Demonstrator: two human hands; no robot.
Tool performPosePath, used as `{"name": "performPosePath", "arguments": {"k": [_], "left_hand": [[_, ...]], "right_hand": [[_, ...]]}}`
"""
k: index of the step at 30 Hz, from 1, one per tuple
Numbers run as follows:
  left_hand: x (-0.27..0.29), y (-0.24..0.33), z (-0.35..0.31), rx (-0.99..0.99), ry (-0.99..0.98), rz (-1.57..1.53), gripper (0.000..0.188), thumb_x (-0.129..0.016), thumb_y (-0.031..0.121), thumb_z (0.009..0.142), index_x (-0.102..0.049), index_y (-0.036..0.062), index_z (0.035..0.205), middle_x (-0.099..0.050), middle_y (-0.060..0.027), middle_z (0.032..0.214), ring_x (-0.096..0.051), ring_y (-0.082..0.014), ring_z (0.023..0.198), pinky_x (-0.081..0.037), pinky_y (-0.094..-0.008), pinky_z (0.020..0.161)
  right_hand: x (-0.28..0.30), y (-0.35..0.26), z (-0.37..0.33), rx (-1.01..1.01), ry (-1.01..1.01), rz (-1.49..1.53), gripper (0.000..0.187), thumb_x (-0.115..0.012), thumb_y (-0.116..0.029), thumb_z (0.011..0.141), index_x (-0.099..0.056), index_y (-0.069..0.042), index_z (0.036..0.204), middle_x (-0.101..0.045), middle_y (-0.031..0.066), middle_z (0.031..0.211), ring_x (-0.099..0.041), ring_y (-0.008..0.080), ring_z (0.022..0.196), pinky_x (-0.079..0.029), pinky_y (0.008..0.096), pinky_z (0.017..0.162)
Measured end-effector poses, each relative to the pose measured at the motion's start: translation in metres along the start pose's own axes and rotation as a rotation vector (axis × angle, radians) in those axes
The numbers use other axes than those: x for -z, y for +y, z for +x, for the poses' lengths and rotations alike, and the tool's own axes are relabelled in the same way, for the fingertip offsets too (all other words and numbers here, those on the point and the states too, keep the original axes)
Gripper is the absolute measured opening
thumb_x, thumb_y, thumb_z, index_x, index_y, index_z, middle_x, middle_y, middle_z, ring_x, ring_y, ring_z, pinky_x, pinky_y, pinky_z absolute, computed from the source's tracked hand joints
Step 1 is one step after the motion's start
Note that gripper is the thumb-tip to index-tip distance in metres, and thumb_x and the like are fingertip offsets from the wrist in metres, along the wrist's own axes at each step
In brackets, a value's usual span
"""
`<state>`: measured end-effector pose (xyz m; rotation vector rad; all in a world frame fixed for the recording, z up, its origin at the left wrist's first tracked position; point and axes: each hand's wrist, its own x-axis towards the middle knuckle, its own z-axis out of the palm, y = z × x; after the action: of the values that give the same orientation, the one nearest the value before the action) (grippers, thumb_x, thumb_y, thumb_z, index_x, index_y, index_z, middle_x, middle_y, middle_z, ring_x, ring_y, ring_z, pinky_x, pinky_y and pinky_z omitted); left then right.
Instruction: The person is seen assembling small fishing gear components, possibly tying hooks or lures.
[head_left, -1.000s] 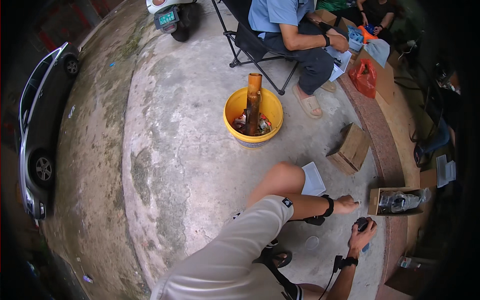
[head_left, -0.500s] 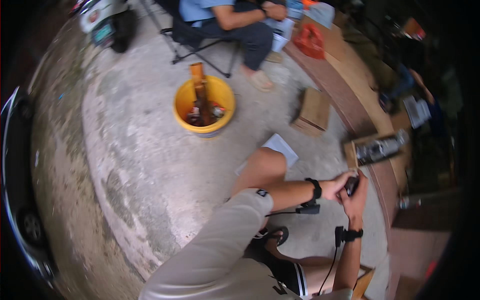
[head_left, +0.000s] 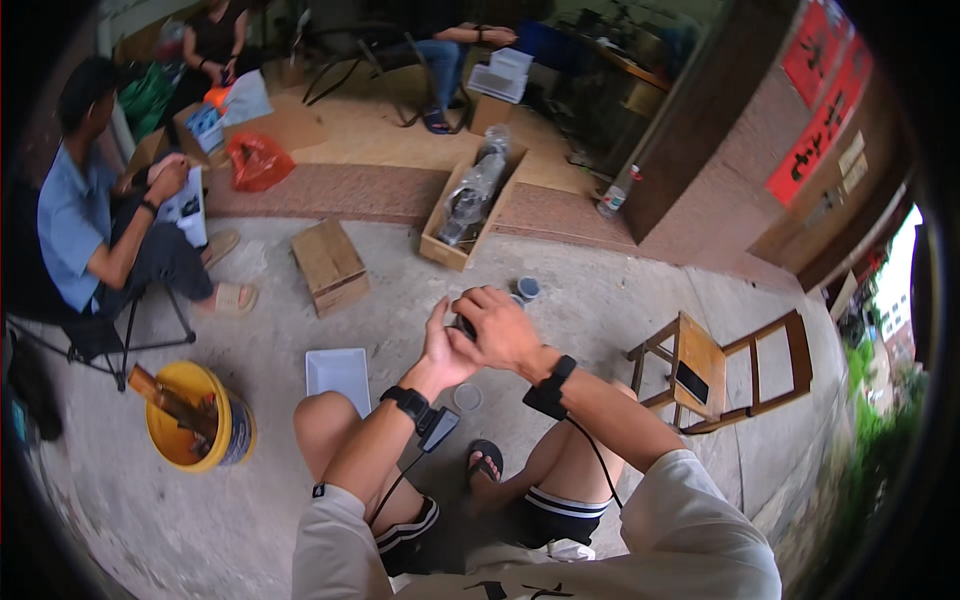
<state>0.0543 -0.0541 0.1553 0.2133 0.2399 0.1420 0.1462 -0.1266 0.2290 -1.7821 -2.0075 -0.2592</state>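
Observation:
Over my knees, my left hand (head_left: 445, 352) and my right hand (head_left: 504, 328) are pressed together around a small dark object (head_left: 464, 326). My right hand's fingers curl over its top, and my left hand cups it from the side. Most of it is hidden, so its kind cannot be made out. Just beyond the hands, a small round tub with a dark top (head_left: 527, 288) stands on the concrete, a second one partly hidden beside it. A pale round disc (head_left: 467, 397) lies on the floor below my hands. A white tray (head_left: 337, 375) rests left of them, beside my knee.
At left stand a yellow bucket (head_left: 240, 425) holding wood pieces and a seated person (head_left: 75, 215). A brown box (head_left: 330, 265) and an open box with a plastic-wrapped item (head_left: 470, 195) lie ahead. A wooden chair (head_left: 700, 365) bearing a phone (head_left: 692, 381) is at right.
My view has swung to the right, so the bucket and seated person now appear at the left. Both hands stay together on the dark object, and the right hand now covers more of it.

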Motion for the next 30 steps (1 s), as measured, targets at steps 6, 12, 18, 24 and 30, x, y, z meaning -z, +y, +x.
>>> {"name": "performPosePath", "arguments": {"k": [6,12,18,24,30], "left_hand": [[0.003,0.000,-0.002,-0.024,-0.017,0.102,0.078,-0.038,0.072,0.079,-0.045,0.0140,0.130,-0.047,-0.0085,0.132,-0.045,-0.0259,0.120,-0.039,-0.0440,0.097],[0.002,0.002,0.000,-0.028,0.040,0.052,0.072,-0.040,0.071,0.079,-0.050,0.0156,0.125,-0.052,-0.0064,0.125,-0.049,-0.0241,0.114,-0.042,-0.0401,0.093],[0.004,0.006,0.004,-0.007,0.132,0.224,0.074,-0.033,0.071,0.082,-0.049,0.0147,0.126,-0.053,-0.0069,0.126,-0.048,-0.0247,0.118,-0.040,-0.0428,0.097],[0.009,0.000,0.004,0.045,0.158,0.219,0.073,-0.028,0.074,0.082,-0.051,0.0168,0.120,-0.057,-0.0077,0.117,-0.055,-0.0249,0.103,-0.045,-0.0394,0.083],[0.013,0.005,-0.008,0.080,0.125,0.187,0.075,-0.030,0.077,0.080,-0.051,0.0163,0.119,-0.058,-0.0068,0.115,-0.057,-0.0234,0.102,-0.049,-0.0392,0.080]], "right_hand": [[-0.006,0.000,0.003,-0.047,0.037,-0.035,0.033,-0.060,-0.031,0.071,-0.064,-0.005,0.091,-0.061,0.0115,0.086,-0.058,0.0290,0.085,-0.046,0.0380,0.076],[-0.015,0.005,0.002,-0.095,0.010,-0.034,0.032,-0.058,-0.032,0.071,-0.064,-0.007,0.090,-0.061,0.0107,0.085,-0.058,0.0286,0.084,-0.046,0.0388,0.077],[-0.007,0.006,-0.014,-0.030,-0.064,-0.030,0.049,-0.065,-0.033,0.067,-0.054,-0.006,0.107,-0.055,0.0120,0.101,-0.053,0.0302,0.097,-0.046,0.0391,0.079],[0.000,0.013,-0.008,-0.007,-0.333,0.038,0.058,-0.074,-0.031,0.061,-0.052,-0.006,0.109,-0.054,0.0109,0.101,-0.052,0.0323,0.098,-0.047,0.0419,0.083],[-0.005,0.007,-0.005,-0.035,-0.342,0.098,0.049,-0.073,-0.030,0.064,-0.053,-0.007,0.102,-0.054,0.0102,0.099,-0.052,0.0315,0.097,-0.046,0.0426,0.082]]}}
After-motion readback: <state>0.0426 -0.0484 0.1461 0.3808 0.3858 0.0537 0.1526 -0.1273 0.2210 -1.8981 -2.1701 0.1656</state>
